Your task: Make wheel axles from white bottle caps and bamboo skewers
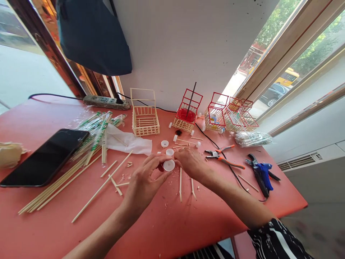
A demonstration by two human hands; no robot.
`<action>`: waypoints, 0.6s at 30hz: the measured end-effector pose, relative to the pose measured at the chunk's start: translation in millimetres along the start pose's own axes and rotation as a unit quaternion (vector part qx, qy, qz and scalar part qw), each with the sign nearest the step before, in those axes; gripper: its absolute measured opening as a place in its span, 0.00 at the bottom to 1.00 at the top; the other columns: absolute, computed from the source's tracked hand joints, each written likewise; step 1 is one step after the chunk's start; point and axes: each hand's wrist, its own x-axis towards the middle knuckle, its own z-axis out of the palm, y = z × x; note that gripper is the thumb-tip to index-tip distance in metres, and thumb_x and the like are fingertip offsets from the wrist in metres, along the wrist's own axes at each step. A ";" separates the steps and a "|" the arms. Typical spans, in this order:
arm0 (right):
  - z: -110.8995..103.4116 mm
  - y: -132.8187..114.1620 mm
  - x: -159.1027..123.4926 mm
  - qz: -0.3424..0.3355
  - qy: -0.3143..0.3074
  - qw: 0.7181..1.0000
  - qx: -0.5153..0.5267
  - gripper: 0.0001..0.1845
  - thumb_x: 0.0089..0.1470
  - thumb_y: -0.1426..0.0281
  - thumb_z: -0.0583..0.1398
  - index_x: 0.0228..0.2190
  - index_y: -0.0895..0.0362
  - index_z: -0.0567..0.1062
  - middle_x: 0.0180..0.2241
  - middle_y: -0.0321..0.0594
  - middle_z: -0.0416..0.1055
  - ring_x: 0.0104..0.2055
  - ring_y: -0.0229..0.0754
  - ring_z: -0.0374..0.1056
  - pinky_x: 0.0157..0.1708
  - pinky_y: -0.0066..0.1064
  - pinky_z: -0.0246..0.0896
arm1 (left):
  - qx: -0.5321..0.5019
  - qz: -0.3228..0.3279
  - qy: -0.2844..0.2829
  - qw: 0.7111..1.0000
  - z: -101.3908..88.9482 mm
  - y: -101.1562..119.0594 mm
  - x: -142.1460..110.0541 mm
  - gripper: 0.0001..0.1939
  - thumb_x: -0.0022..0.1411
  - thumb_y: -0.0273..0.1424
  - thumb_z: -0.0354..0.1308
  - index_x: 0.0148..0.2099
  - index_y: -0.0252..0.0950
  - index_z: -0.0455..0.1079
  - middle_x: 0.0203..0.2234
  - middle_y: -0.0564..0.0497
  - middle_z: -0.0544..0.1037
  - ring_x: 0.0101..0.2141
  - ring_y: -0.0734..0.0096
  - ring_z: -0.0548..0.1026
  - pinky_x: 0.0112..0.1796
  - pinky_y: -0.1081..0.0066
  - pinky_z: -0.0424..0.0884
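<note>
A small white plastic cap [169, 165] is pinched between the thumb and fingers of my left hand [147, 176], its hollow side facing up. Beside it, my right hand [188, 162] is bent with its fingers closed, and what they hold is hidden. Two more white caps, a far cap [164, 144] and a nearer cap [169, 152], lie just beyond my hands. Below my right hand, two thin wooden sticks [180, 185] point towards me. Behind it, a stick axle with white caps on its ends [187, 141] rests among short stick pieces.
Across the back stand a plain stick cart [145, 120], a red-trimmed cart with a red dish [186, 114] and more small carts [215, 113]. Pliers [215, 154], a blue glue gun [264, 174] and its black cord lie right. Left are bamboo skewers [61, 178] and a phone [44, 158].
</note>
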 end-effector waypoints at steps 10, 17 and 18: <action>-17.3 17.9 -26.7 0.058 0.051 0.996 0.036 0.10 0.65 0.66 0.59 0.39 0.58 0.79 0.41 0.46 0.79 0.42 0.45 0.73 0.38 0.30 0.58 | -0.040 -0.042 -0.011 0.998 2.5 -4.9 -3.7 0.10 0.62 0.30 0.62 0.47 0.42 0.75 0.37 0.53 0.80 0.33 0.69 0.74 0.38 0.70 0.71; -22.5 84.9 -114.6 0.217 0.223 0.948 0.068 0.07 0.63 0.67 0.60 0.37 0.53 0.79 0.37 0.39 0.79 0.34 0.41 0.72 0.34 0.29 0.56 | -0.058 -0.101 -0.041 0.992 3.5 -7.3 -7.8 0.11 0.59 0.34 0.64 0.46 0.44 0.76 0.35 0.55 0.79 0.34 0.68 0.73 0.39 0.70 0.68; -17.4 94.4 -127.3 0.231 0.224 0.945 0.064 0.08 0.63 0.66 0.59 0.37 0.53 0.79 0.37 0.39 0.79 0.35 0.42 0.72 0.34 0.29 0.56 | -0.065 -0.108 -0.047 0.991 4.3 -8.1 -8.6 0.11 0.59 0.35 0.64 0.46 0.44 0.76 0.36 0.55 0.79 0.34 0.68 0.73 0.39 0.70 0.68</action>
